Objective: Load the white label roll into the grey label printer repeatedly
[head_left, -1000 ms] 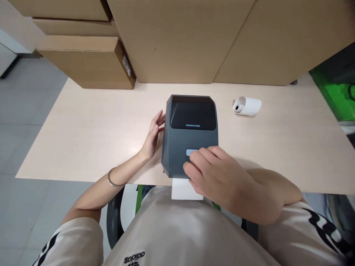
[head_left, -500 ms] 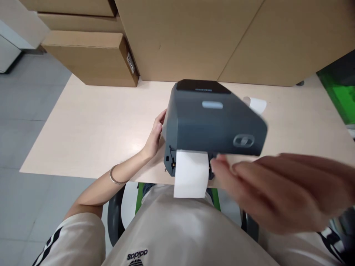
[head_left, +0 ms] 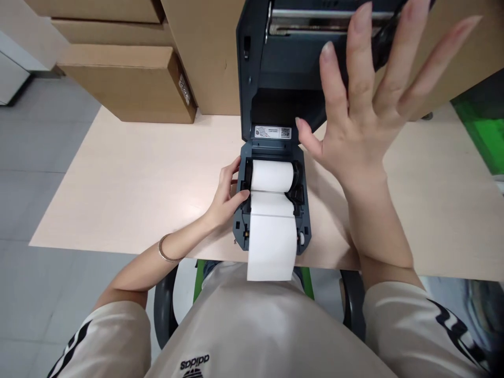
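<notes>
A dark grey label printer (head_left: 237, 231) stands on the table with its lid (head_left: 250, 79) swung up. Inside sits a white label roll (head_left: 271, 175), and its strip of labels (head_left: 272, 247) runs forward over the front edge and hangs down. My left hand (head_left: 225, 197) grips the printer's left side, thumb on the rim and fingers along the outer wall. My right hand (head_left: 366, 100) is spread wide in front of the raised lid, holding nothing; whether its fingertips touch the lid I cannot tell.
Large cardboard boxes (head_left: 205, 52) line the back of the table (head_left: 137, 173). A smaller carton (head_left: 118, 84) sits at the back left. Beneath the front edge are a chair's black armrests (head_left: 165, 304). Something green (head_left: 482, 126) lies beyond the right edge.
The printer lid has gone from partly lowered to fully raised, baring the label roll. My right hand has moved up and spread. My left thumb now rests on the printer's rim.
</notes>
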The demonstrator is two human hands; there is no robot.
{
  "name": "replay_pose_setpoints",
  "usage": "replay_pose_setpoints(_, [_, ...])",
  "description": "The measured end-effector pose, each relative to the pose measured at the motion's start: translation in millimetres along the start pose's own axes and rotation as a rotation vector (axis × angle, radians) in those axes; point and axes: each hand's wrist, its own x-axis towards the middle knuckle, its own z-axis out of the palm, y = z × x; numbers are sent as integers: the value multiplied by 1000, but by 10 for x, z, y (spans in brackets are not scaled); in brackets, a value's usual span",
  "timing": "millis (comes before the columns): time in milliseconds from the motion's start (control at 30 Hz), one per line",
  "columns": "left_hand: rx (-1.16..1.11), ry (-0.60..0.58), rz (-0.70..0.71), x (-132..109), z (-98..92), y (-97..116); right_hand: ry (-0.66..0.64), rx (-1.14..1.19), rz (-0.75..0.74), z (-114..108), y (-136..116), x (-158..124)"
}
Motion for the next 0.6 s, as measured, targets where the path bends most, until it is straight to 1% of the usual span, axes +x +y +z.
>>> replay_pose_setpoints(67, [20, -1, 9, 9, -7, -17, 118, -89, 11, 36, 29, 67])
replay_pose_setpoints(133, [34, -3, 13, 13, -16, -42, 188, -168, -11, 73, 54, 107])
replay_pose_setpoints(200, [44, -1, 21, 15, -22, -65, 195, -179, -22, 92, 74, 131])
replay_pose_setpoints(267, [50, 1, 24, 16, -25, -77, 187, -142, 0, 85, 78, 134])
replay_pose_setpoints(367, [50, 2, 15, 15, -23, -79, 157, -98, 9, 77, 20, 95])
replay_pose_setpoints(400, [48, 4, 11, 14, -23, -76, 133, -104, -25, 94, -17, 72])
replay_pose_setpoints(467, [49, 8, 0, 8, -22, -69, 19, -132, -136, 174, -105, 18])
replay_pose_setpoints(533, [58, 9, -9, -1, -23, -62, -168, -164, -215, 308, -187, -30])
replay_pose_setpoints(600, [70, 7, -10, -10, -26, -60, -329, -194, -220, 461, -241, -54])
